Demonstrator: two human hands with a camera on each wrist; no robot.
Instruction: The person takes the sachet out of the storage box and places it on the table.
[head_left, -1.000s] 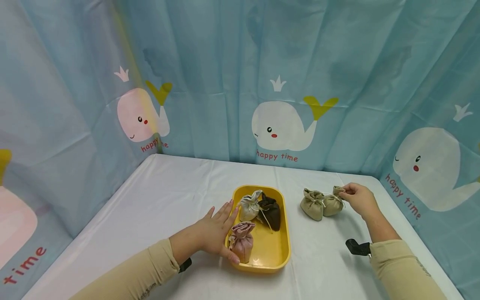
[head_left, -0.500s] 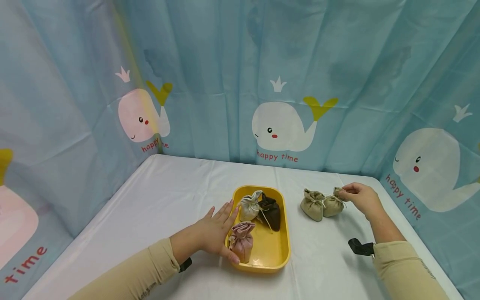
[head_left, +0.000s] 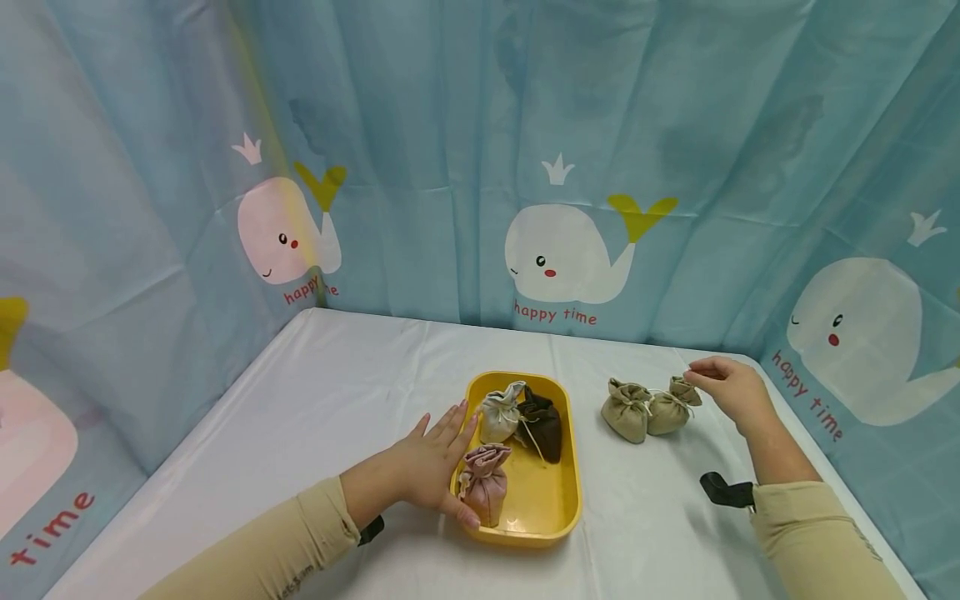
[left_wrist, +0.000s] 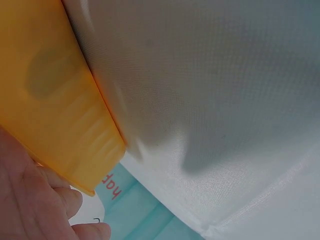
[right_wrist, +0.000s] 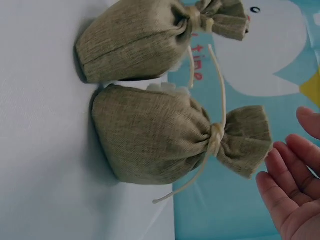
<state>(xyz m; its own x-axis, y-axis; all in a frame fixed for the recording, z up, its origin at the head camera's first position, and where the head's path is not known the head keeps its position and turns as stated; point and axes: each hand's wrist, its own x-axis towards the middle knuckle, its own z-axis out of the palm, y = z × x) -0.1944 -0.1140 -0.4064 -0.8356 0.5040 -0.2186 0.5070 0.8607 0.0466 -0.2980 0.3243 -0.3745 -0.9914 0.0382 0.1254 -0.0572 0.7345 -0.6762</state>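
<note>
My right hand [head_left: 733,390] hovers with relaxed fingers beside the gathered top of an olive drawstring pouch [head_left: 667,412]; in the right wrist view its fingertips [right_wrist: 270,182] sit right by the cloth, holding nothing. A second olive pouch [head_left: 626,410] stands to the left, close against the first. My left hand [head_left: 431,467] lies with straight, spread fingers along the left rim of a yellow tray [head_left: 570,500]. Inside the tray are a pink pouch [head_left: 486,487] near the left thumb, a cream pouch [head_left: 497,417] and a dark brown pouch [head_left: 543,427].
A white cloth [head_left: 352,375] covers the table. Blue curtains [head_left: 420,167] with printed whales hang behind and at both sides. Black mounts at the wrists, the right one [head_left: 726,490] in plain sight, stick out from the sleeves.
My right hand has let go of the right olive pouch's top and shifted slightly right and up. The pouch's neck now leans to the right. My left hand and the tray hold still.
</note>
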